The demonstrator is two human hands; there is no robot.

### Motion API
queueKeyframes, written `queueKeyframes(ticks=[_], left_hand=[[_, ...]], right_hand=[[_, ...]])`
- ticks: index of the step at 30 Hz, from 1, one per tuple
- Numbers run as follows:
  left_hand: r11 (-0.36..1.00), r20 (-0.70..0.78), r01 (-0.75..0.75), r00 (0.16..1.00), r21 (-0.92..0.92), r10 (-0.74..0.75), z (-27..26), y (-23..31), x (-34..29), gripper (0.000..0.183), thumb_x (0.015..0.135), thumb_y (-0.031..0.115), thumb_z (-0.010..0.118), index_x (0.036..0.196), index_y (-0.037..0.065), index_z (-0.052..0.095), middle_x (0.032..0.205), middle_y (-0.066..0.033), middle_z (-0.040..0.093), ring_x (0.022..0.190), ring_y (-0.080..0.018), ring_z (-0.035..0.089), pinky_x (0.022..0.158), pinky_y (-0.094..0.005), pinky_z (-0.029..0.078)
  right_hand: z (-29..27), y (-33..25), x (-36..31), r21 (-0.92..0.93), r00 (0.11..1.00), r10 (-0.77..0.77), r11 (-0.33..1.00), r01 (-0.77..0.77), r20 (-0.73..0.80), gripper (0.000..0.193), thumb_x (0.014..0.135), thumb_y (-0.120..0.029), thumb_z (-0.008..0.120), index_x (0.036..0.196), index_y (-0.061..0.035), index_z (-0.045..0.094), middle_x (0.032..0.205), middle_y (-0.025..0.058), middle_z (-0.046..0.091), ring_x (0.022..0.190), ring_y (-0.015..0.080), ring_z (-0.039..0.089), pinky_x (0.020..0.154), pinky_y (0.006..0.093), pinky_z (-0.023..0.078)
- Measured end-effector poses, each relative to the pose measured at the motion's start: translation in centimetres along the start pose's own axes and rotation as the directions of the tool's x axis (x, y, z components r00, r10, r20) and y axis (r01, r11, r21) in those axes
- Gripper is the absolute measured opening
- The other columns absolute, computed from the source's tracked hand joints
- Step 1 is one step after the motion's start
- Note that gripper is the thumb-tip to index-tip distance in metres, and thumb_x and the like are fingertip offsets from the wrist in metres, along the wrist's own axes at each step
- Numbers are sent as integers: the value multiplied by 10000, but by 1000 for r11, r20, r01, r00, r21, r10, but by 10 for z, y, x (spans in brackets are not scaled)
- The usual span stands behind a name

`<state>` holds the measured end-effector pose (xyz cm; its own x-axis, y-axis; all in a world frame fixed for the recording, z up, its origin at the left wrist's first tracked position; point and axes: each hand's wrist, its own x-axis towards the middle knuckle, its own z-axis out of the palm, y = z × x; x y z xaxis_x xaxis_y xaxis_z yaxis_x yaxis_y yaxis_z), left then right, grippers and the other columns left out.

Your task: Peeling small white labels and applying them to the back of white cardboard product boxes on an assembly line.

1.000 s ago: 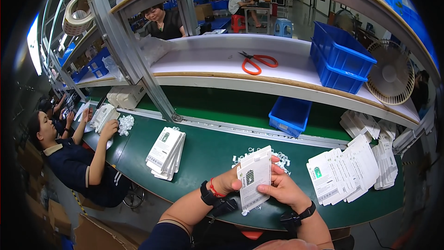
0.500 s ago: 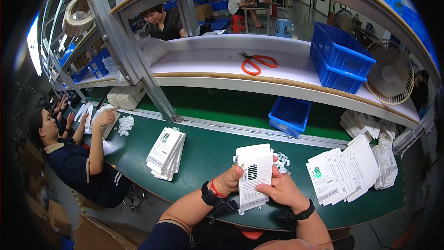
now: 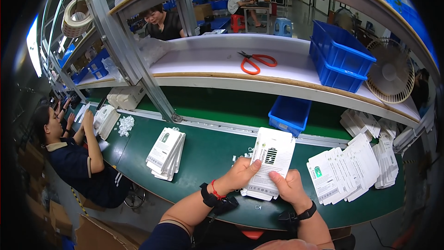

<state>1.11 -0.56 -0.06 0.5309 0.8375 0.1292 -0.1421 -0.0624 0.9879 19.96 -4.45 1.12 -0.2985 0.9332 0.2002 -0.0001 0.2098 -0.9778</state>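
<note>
Flat white boxes (image 3: pixel 280 150), gripped by both left hand (image 3: pixel 239 174) and right hand (image 3: pixel 292 188), are now held farther forward and rightward (blue bin (image 3: pixel 289 113) beyond the grip), hence in handling, not set down.

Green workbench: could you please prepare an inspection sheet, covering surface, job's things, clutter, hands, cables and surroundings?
Surface: green bench top, visible parts look intact.
Job's things: held white packs, printed, count unclear; neat-ish left stack; fanned right pile.
Clutter: small white pieces heaped at left, others loose near the hands; red-handled scissors on the shelf.
Hands: left hand and right hand both grip the packs, thumbs on the printed face.
Cables: thin dark cable, low at right.
Surroundings: seated co-worker at left; stacked blue bins and fan at right.
</note>
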Motion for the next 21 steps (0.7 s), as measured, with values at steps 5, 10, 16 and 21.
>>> queueKeyframes(ticks=[5, 10, 16, 21], left_hand=[[999, 2, 40, 999, -10, -40, -1, 8, -1, 440, 993, 317, 421, 1027, -69, 630, 950, -112, 667, 874, -126, 609, 749, -260, 500], [997, 33, 52, 998, -62, -50, 5, 14, -3, 402, 992, 268, 431, 1074, -87, 602, 986, -118, 661, 896, -141, 607, 766, -267, 497], [996, 217, 7, 976, 90, -27, 9, 7, -2, 397, 987, 281, 445, 1006, -69, 632, 910, -97, 671, 821, -109, 591, 732, -265, 488], [995, 233, 49, 970, 84, -68, 6, 8, -1, 422, 989, 305, 436, 1000, -67, 634, 896, -90, 671, 814, -105, 592, 726, -265, 489]], right_hand=[[4, 8, 0, 85, 1000, 15, 996, -13, -24, 241, 927, -163, 561, 1030, 35, 651, 917, 95, 692, 813, 133, 631, 711, 259, 496], [-4, 10, -3, 103, 998, 46, 994, -41, -52, 282, 924, -208, 577, 962, 57, 665, 865, 77, 685, 775, 104, 605, 671, 254, 488], [-11, 5, 0, 191, 967, 63, 981, -15, -247, 361, 956, -264, 518, 884, 56, 667, 820, 68, 672, 728, 89, 588, 613, 233, 453], [-9, -1, 3, 184, 969, 50, 983, -4, -243, 336, 954, -248, 522, 920, 56, 660, 834, 68, 671, 731, 97, 584, 626, 244, 456]])
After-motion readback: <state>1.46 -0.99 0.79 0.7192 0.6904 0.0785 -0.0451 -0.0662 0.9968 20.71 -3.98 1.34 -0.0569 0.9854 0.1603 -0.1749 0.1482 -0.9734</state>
